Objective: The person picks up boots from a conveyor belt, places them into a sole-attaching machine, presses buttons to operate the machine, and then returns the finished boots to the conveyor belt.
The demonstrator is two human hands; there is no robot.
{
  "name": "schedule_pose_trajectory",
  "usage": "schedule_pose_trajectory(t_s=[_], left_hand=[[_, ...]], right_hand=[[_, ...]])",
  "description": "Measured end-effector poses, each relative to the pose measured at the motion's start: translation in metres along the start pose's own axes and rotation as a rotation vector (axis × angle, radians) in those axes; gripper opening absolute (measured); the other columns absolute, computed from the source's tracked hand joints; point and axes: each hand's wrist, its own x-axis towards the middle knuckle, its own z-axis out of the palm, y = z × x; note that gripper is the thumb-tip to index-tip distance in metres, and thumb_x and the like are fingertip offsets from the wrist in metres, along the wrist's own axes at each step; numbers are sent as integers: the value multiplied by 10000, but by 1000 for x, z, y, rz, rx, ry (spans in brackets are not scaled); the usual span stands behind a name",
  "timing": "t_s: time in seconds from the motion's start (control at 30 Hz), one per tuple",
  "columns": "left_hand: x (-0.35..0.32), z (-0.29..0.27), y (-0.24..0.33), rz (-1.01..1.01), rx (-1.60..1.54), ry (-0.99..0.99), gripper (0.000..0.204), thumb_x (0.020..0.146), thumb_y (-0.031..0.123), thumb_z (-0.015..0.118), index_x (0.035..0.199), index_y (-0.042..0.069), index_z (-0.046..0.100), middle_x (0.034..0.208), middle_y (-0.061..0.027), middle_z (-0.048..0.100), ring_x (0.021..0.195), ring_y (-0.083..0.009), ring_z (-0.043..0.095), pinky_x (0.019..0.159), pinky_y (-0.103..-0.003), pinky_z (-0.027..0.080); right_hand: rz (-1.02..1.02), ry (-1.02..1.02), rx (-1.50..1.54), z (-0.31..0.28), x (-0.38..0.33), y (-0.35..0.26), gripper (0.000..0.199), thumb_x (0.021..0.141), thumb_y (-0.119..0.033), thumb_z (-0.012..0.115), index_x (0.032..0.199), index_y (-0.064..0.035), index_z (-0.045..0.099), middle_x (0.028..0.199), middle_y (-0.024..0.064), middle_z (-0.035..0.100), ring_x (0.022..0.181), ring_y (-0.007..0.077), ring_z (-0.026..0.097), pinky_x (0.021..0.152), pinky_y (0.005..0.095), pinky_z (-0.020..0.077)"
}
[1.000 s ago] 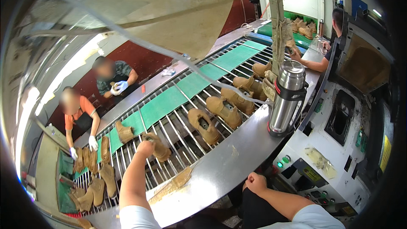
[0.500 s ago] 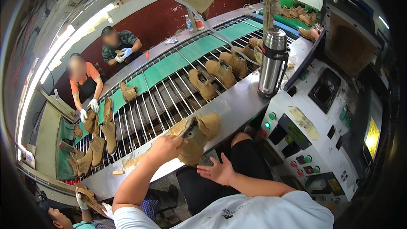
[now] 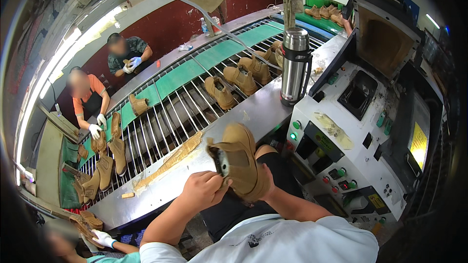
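In front of me, over the near edge of the metal bench, I hold a brown suede shoe (image 3: 242, 165). Its rounded end points up and away, and its opening faces left with a pale inside showing. My left hand (image 3: 207, 188) pinches the shoe's edge beside the opening, fingers closed. At the lower right of the shoe, my right hand (image 3: 267, 184) grips it from behind; most of those fingers are hidden by the shoe.
Several brown shoes (image 3: 219, 92) stand on the roller conveyor (image 3: 168, 117) with its green strip. A steel flask (image 3: 295, 68) stands on the bench (image 3: 263, 109). To the right is a white machine (image 3: 312, 131) with a raised lid. Two co-workers sit across; another (image 3: 105, 238) handles shoe parts at lower left.
The shoe has come nearer and been turned, its rounded end now up. My right hand, before open and apart from it, has taken hold. My left hand keeps its grip. The view has shifted slightly.
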Motion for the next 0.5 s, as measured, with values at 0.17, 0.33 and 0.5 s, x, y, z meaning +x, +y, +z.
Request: schedule_pose_trajectory(t_s=[0.17,0.33,0.5], left_hand=[[0,-5,5,29,92,99,342,730,96,753,615,91,431,577,-44,479,519,-223,529,472,-341,438],[-5,16,3,51,8,210,291,685,25,742,611,42,462,816,-116,534,791,-316,574,643,-389,463],[-15,38,-5,-62,-188,164,236,747,36,734,673,15,512,949,-141,553,970,-347,579,747,-419,495]], right_hand=[[-297,157,-1636,48,25,-61,708,772,-522,669,1310,-94,499,1274,45,560,1183,232,486,1007,408,355],[-241,-20,-576,22,35,-69,668,823,-534,574,1329,-109,475,1298,82,533,1201,284,486,998,466,373],[429,-285,537,-31,31,-31,744,907,-652,356,1428,-121,361,1426,152,435,1233,429,480,1013,598,363]])
